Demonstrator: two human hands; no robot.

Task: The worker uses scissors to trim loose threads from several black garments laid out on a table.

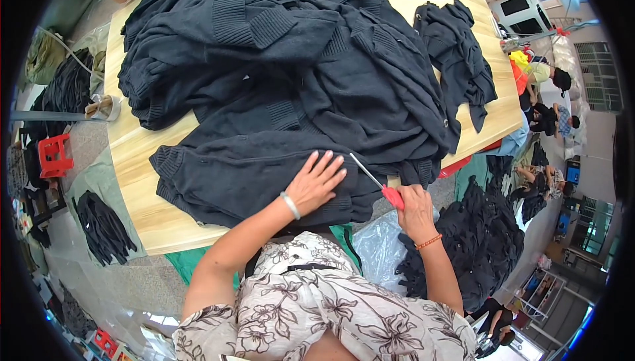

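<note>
A dark navy knit sweater [245, 172] lies spread along the near edge of the table, its ribbed cuffs at the left. My left hand [319, 182] rests flat on it, fingers apart, holding nothing. To the right, my right hand [417, 212] is closed around a red-handled tool [391, 196] with a slim metal blade; I cannot tell whether it has one blade or two. The blade points up and left, its tip over the sweater close to my left fingertips. Beyond, a heap of similar dark knitwear [198, 50] covers much of the table.
A pale wooden table [149, 195] holds the knitwear, with a separate dark garment [456, 50] at its right. Dark clothing [479, 248] is piled beside me at the right, near clear plastic [378, 248]. Left on the floor are a red stool [55, 156] and another garment [102, 225]. Other people sit farther off.
</note>
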